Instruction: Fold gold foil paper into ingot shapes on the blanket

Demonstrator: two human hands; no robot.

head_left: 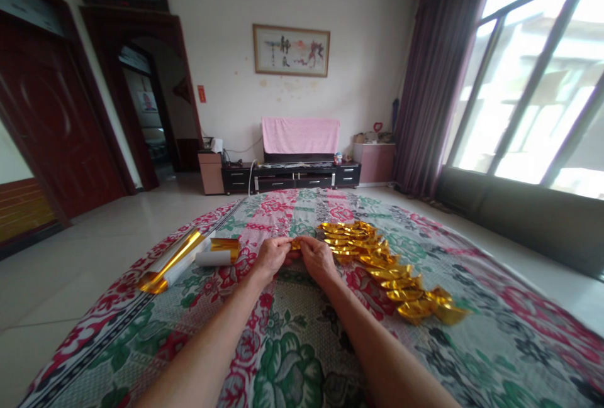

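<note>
My left hand (272, 257) and my right hand (317, 258) meet over the middle of the cloth, fingers pinched together. Between their fingertips is a small piece of gold foil paper (296, 244), mostly covered by the fingers. Close to the right of my right hand lie rows of folded gold paper ingots (380, 262), several of them overlapping and trailing toward the lower right. On the left, curled sheets of gold foil paper (182, 256) with white backs rest on the cloth, and a smaller rolled sheet (214, 258) lies nearer my left hand.
A flowered cloth (287, 364) covers the round surface before me. Beyond it stand a low black cabinet (292, 176) and a pink cloth (301, 134) draped over something. A window (528, 87) and dark curtain (431, 75) are on the right, a red door (51, 112) on the left.
</note>
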